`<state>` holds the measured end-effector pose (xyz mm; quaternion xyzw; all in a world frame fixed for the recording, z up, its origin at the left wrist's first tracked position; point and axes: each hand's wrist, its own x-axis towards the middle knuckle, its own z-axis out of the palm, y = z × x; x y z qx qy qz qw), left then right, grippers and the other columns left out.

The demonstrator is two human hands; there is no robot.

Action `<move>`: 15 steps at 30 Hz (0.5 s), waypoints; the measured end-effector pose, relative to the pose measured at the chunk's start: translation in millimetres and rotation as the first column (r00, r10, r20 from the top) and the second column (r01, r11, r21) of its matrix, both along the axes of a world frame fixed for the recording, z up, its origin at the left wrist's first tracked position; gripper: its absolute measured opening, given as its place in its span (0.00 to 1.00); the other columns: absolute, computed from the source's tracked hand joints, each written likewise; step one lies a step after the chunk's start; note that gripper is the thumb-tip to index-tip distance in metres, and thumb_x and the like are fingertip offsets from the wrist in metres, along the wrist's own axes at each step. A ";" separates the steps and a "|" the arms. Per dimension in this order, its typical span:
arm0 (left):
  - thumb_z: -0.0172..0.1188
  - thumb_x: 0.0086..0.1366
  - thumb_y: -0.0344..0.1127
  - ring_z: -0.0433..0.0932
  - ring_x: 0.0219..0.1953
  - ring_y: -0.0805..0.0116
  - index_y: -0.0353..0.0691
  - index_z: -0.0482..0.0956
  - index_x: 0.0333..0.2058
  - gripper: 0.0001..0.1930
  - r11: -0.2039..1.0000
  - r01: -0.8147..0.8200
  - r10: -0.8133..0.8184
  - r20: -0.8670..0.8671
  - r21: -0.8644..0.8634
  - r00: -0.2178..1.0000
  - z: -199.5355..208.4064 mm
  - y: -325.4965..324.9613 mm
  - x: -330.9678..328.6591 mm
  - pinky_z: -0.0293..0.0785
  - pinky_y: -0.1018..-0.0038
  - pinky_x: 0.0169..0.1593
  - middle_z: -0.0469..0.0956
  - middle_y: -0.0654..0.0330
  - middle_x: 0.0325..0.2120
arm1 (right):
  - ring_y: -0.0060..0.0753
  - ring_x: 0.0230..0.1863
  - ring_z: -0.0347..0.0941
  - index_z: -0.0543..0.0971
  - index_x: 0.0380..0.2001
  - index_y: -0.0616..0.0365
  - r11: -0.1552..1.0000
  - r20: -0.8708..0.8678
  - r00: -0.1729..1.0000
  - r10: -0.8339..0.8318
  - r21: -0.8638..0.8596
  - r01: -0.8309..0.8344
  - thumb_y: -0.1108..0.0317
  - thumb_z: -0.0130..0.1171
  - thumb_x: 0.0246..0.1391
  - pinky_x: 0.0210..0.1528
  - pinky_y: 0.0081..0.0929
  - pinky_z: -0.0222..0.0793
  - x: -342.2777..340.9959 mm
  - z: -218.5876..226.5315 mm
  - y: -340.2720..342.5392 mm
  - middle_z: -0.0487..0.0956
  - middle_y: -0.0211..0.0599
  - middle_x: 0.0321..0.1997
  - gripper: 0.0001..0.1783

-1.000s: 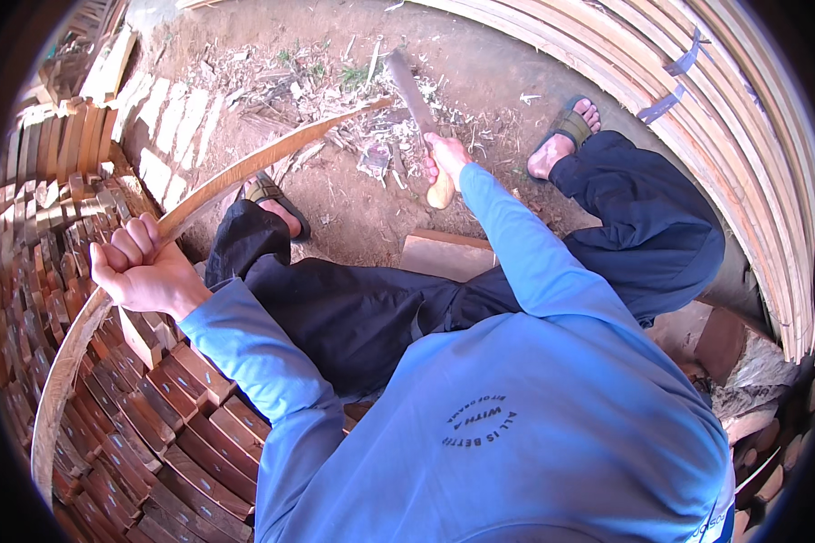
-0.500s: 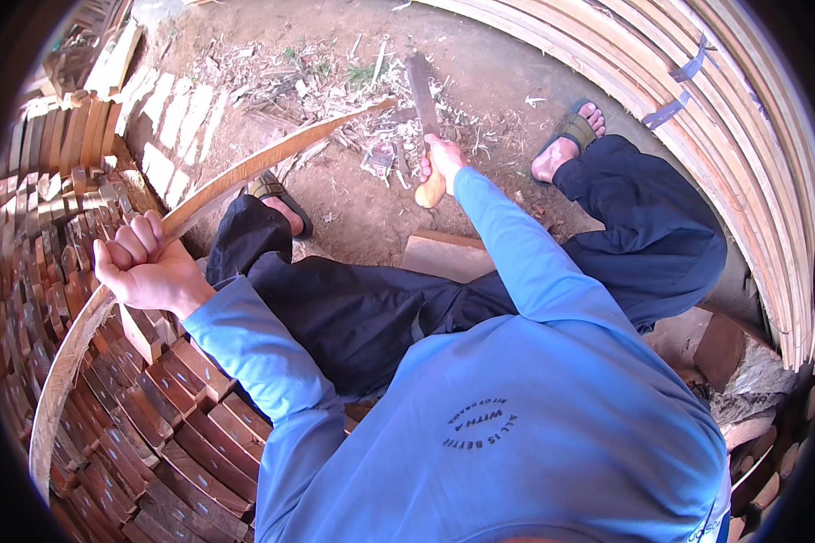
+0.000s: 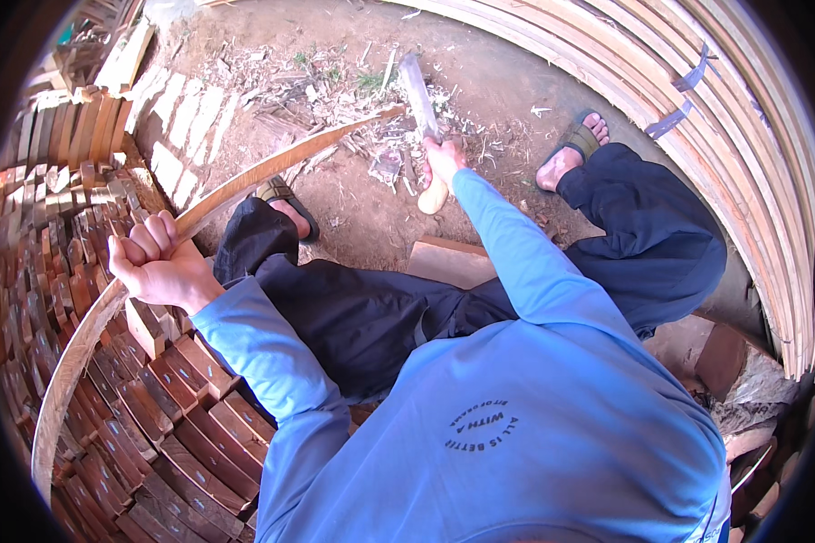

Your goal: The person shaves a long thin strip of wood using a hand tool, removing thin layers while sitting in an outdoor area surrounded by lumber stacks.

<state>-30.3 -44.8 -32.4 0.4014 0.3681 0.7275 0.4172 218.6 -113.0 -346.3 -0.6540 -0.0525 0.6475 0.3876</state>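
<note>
A long wooden strip (image 3: 276,163), seeming to curve in this fisheye picture, runs from the lower left up toward the middle. Around its middle stretch my left hand (image 3: 162,262) is closed, thumb up. My right hand (image 3: 443,164) grips the pale wooden handle (image 3: 433,196) of a machete (image 3: 417,90). The machete's broad blade points away from me and catches the light. Its edge is just beyond the far tip of the strip; I cannot tell whether they touch.
Wood shavings (image 3: 290,100) litter the dirt floor. Stacked wooden blocks (image 3: 145,443) crowd my left side. Long pale boards (image 3: 743,154) lean along the right. A wooden block (image 3: 450,261) lies between my legs, and my sandalled feet (image 3: 578,145) stand apart.
The machete blade has tilted slightly left and now shines brighter. My left hand and the strip have shifted a little to the right and nearer.
</note>
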 end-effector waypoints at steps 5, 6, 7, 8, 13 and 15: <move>0.45 0.65 0.38 0.38 0.16 0.75 0.50 0.42 0.14 0.25 0.999 -0.038 0.037 -0.033 -0.019 0.999 -1.7 -2.1 -4.9 0.43 0.73 0.23 0.41 0.70 0.10 | 0.26 0.12 0.63 0.69 0.25 0.61 0.986 -0.212 0.963 0.168 0.020 -0.168 0.58 0.50 0.61 0.15 0.33 0.68 -3.9 -7.9 -27.4 0.67 0.32 0.14 0.17; 0.45 0.65 0.38 0.38 0.16 0.75 0.50 0.42 0.14 0.25 1.000 -0.005 0.005 -0.008 -0.010 1.000 -1.4 -0.7 -2.3 0.43 0.73 0.23 0.41 0.70 0.10 | 0.26 0.12 0.62 0.69 0.25 0.60 0.989 -0.197 0.970 0.145 0.022 -0.144 0.58 0.49 0.61 0.14 0.32 0.66 11.4 -15.1 -27.4 0.66 0.31 0.14 0.17; 0.45 0.65 0.38 0.38 0.16 0.75 0.50 0.42 0.14 0.24 1.000 -0.017 0.017 -0.019 -0.007 1.000 0.3 -2.1 -3.5 0.43 0.73 0.23 0.41 0.70 0.10 | 0.25 0.12 0.61 0.68 0.24 0.59 0.991 -0.186 0.973 0.135 0.023 -0.133 0.57 0.49 0.62 0.14 0.31 0.65 21.1 -11.8 -27.5 0.66 0.30 0.14 0.17; 0.45 0.65 0.38 0.38 0.16 0.75 0.50 0.42 0.14 0.24 1.000 -0.029 0.029 -0.031 -0.003 0.999 1.9 -3.2 -5.6 0.43 0.73 0.23 0.41 0.70 0.10 | 0.27 0.12 0.62 0.68 0.27 0.60 0.996 -0.211 0.973 0.094 0.021 -0.091 0.58 0.49 0.62 0.14 0.33 0.66 25.4 -5.4 -26.5 0.66 0.31 0.15 0.17; 0.43 0.63 0.36 0.38 0.17 0.74 0.50 0.41 0.14 0.23 0.998 -0.069 0.068 -0.036 -0.014 0.997 5.8 -5.7 7.6 0.43 0.72 0.24 0.39 0.69 0.11 | 0.26 0.12 0.61 0.67 0.25 0.59 0.989 -0.072 0.988 -0.138 -0.058 0.134 0.57 0.48 0.62 0.14 0.30 0.65 -6.7 -0.2 -12.2 0.66 0.31 0.14 0.17; 0.44 0.64 0.37 0.39 0.16 0.74 0.50 0.42 0.14 0.24 0.996 -0.090 0.090 -0.032 -0.019 0.995 5.3 0.0 0.2 0.44 0.73 0.24 0.40 0.69 0.11 | 0.25 0.11 0.61 0.68 0.24 0.58 0.983 -0.223 0.957 0.186 0.034 -0.183 0.58 0.49 0.62 0.12 0.28 0.63 -25.8 12.4 -22.4 0.66 0.30 0.14 0.17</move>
